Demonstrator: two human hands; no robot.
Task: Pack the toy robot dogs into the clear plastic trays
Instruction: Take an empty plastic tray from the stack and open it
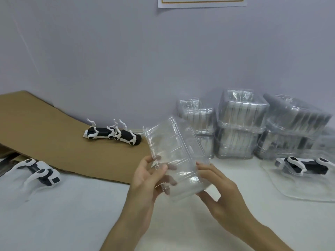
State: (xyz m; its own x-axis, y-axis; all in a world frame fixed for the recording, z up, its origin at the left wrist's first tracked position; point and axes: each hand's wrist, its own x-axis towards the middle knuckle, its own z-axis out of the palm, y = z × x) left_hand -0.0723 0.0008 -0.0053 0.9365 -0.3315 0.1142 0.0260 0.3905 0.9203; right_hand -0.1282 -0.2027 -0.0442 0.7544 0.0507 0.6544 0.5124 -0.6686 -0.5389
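Both hands are up in front of the person with one clear plastic tray (pixel 175 156) held between them, lifted off the white table (pixel 87 214) and tilted, its far end leaning toward the wall. The left hand (pixel 148 178) pinches the tray's near left edge, thumb on the front and fingers showing through the plastic from behind. The right hand (pixel 219 189) grips the near right corner, thumb on the rim and fingers curled beneath.

The tray looks thin and very light. I'd expect it to flex and crackle if squeezed, and to be slick, so the rims and corners are the safest hold, as they are held now.

Two toy robot dogs (pixel 110 134) lie touching end to end, legs up, on the sloped cardboard sheet (pixel 45 127) at far left. Another dog (pixel 39 173) lies on the table at near left. A fourth dog (pixel 304 166) sits at right on a flat clear tray (pixel 293 191). The dogs look like hard plastic with thin jointed legs, so the black body is probably the place to hold them. Stacks of nested trays (pixel 241 124) stand against the wall at far right.
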